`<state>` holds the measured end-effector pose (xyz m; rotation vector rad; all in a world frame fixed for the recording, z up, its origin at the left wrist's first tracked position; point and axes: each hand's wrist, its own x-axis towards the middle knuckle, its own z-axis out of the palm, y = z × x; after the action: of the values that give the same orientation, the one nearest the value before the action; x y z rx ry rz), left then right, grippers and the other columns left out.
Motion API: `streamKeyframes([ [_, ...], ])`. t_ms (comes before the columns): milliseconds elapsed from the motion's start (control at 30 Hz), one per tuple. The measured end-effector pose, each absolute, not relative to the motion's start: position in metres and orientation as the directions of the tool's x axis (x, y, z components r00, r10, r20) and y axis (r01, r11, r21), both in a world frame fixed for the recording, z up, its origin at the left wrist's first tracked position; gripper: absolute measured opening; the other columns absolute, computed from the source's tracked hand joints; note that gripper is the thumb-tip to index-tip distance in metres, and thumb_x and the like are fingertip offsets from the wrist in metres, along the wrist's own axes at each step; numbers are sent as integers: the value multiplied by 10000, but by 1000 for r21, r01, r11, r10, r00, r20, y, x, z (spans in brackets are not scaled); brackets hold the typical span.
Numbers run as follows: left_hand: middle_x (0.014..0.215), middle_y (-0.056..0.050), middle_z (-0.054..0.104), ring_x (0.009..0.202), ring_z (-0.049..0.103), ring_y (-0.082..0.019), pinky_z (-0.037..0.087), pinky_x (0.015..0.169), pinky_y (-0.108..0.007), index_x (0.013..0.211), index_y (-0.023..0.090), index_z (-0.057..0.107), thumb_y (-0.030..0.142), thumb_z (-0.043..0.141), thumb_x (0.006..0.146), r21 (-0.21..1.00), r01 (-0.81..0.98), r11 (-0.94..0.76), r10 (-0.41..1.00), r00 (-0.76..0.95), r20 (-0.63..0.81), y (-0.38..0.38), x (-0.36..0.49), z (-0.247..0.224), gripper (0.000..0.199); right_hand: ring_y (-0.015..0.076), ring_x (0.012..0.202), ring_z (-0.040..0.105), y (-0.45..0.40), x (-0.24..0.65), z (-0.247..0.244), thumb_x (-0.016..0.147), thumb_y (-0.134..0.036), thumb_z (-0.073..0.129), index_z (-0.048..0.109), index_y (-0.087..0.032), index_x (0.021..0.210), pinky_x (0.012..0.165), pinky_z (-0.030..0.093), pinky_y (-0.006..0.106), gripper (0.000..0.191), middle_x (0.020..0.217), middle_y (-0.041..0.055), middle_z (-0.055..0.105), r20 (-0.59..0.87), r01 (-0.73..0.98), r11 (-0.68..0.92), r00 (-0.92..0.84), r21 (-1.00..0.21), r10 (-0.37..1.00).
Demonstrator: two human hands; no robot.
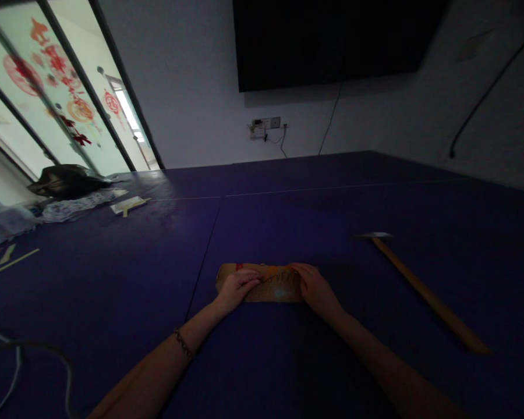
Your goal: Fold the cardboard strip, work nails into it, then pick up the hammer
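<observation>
Purple seamed surface (305,215) | hammer (428,295) lying on it | brown packet (273,292): left of hammer | flat white piece (126,205), black bag (70,181): far left of hammer, farther back

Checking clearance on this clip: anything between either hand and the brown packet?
Nothing visible. The left hand and right hand are both directly on the brown packet. The hammer lies off to the right, apart from both.

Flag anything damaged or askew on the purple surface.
The brown package, touched by the left hand and right hand, looks crumpled, with a ragged dark line near its orange upper part; too dim to confirm a tear.
</observation>
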<state>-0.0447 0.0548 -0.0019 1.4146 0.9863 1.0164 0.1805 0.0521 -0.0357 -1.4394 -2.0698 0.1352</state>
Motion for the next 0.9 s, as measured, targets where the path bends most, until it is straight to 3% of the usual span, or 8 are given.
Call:
streamKeyframes([
  [133, 828, -30, 675, 885, 563, -191, 337, 927, -299, 738, 222, 700, 75, 595, 673, 994, 68, -91, 967, 246, 71, 56, -45, -3, 192, 202, 1024, 511, 51, 181, -35, 670, -28, 317, 570, -138, 1042, 938, 382, 383, 463, 1061, 96, 595, 433, 815, 412, -224, -408, 873],
  [333, 773, -44, 661, 880, 560, -174, 346, 897, -244, 643, 199, 695, 44, 644, 611, 999, 22, -34, 949, 316, 25, 55, -43, -2, 166, 203, 1008, 516, 52, 181, -37, 651, -25, 322, 571, -164, 1048, 927, 390, 394, 489, 1051, 81, 596, 433, 807, 411, -217, -425, 875],
  [500, 761, -14, 671, 775, 579, -169, 408, 785, -257, 706, 193, 697, 174, 561, 731, 984, 121, -130, 946, 313, 86, 61, -49, -6, 139, 206, 1023, 498, 52, 181, -39, 651, -21, 329, 569, -179, 1047, 935, 381, 399, 490, 1066, 72, 580, 448, 787, 428, -218, -445, 867],
  [633, 782, -23, 662, 781, 571, -173, 412, 749, -258, 726, 178, 682, 264, 518, 765, 985, 87, -150, 966, 227, 127, 65, -54, -12, 189, 230, 1023, 478, 51, 180, -35, 631, 0, 345, 602, -157, 974, 918, 380, 405, 456, 1045, 101, 563, 483, 786, 415, -171, -459, 859],
  [767, 767, -32, 639, 768, 560, -163, 399, 739, -246, 678, 167, 650, 284, 520, 759, 987, 33, -154, 960, 241, 142, 65, -54, -15, 193, 216, 926, 528, 54, 182, -27, 592, 7, 389, 622, -176, 879, 859, 406, 383, 412, 928, 75, 593, 338, 727, 360, -185, -585, 923],
  [900, 653, -22, 580, 613, 524, -118, 387, 594, -217, 649, 155, 561, 281, 499, 763, 980, -177, -89, 977, 178, 121, 64, -51, -13, 181, 188, 857, 568, 57, 185, -21, 598, -38, 482, 624, -174, 871, 787, 443, 315, 336, 925, 54, 622, 235, 653, 337, -242, -678, 942],
])
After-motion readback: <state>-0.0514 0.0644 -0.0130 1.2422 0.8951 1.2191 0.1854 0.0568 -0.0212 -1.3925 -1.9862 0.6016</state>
